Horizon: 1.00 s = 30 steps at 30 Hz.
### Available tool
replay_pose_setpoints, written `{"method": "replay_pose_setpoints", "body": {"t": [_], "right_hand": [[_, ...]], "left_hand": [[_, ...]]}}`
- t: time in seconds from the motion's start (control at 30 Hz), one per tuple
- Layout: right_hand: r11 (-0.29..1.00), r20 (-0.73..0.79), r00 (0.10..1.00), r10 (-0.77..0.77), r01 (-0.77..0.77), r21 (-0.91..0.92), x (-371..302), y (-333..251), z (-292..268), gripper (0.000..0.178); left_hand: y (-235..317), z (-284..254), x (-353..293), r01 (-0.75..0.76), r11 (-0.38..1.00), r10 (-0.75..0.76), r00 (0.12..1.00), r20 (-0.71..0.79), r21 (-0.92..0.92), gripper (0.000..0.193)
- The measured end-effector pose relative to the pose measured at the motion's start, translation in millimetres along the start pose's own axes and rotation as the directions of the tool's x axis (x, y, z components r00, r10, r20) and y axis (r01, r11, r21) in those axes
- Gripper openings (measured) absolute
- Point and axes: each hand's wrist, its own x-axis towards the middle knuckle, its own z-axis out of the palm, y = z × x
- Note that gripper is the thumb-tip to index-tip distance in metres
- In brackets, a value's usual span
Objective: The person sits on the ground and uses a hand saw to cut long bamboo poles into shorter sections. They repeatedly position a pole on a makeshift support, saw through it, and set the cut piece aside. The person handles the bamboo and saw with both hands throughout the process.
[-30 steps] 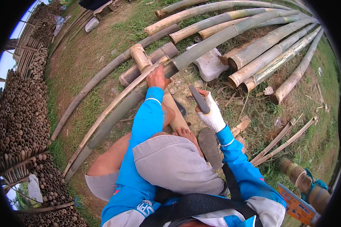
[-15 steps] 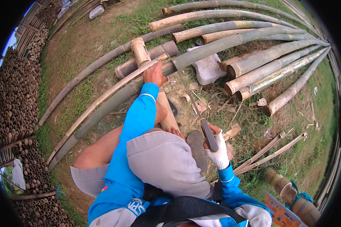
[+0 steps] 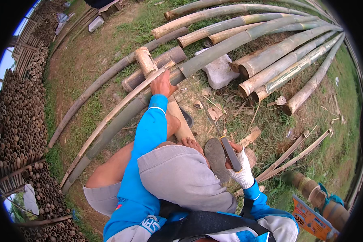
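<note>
My bare left hand (image 3: 162, 84) rests on a long green bamboo pole (image 3: 213, 54) and presses a thin split bamboo strip (image 3: 121, 107) against it, just ahead of my knee. My right hand (image 3: 241, 169), in a white knit glove, grips a dark chopping knife (image 3: 230, 153) low beside my right thigh, blade pointing away. I sit on the ground in blue sleeves and grey shorts, one bare foot (image 3: 191, 143) beside a sandal (image 3: 216, 159). A short bamboo billet (image 3: 180, 121) lies under my leg.
Several cut bamboo poles (image 3: 278, 64) fan out ahead on the right, ends toward me. A flat stone (image 3: 220, 72) and a short bamboo stub (image 3: 146, 61) lie near the pole. Stacked bamboo tubes (image 3: 16, 121) fill the left side. Split strips (image 3: 294, 151) and chips litter the grass.
My right hand has dropped with the knife from beside the pole down to my right thigh. My left hand has stayed on the pole.
</note>
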Motion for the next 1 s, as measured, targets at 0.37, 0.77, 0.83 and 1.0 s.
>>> {"method": "replay_pose_setpoints", "body": {"t": [0.37, 0.77, 0.83, 1.0], "right_hand": [[0.981, -0.022, 0.983, -0.183, 0.184, 0.054, 217, -15, 66, 0.066], [0.994, -0.066, 0.996, -0.061, 0.067, 0.083, 114, -7, 36, 0.068], [0.973, -0.08, 0.969, -0.232, 0.233, -0.002, 204, -14, 54, 0.066], [0.976, -0.016, 0.976, -0.219, 0.219, -0.01, 210, -14, 70, 0.069]], "left_hand": [[16, -1, 3, -0.001, 1.0, 0.002, 0.999, 0.049, -0.015, 0.066], [22, -7, -1, 0.005, 1.0, -0.004, 0.998, 0.061, -0.014, 0.076], [29, -5, 0, -0.01, 1.0, 0.011, 0.999, 0.051, -0.025, 0.075], [18, -19, 0, 0.051, 0.998, -0.044, 0.981, 0.19, -0.033, 0.07]]}}
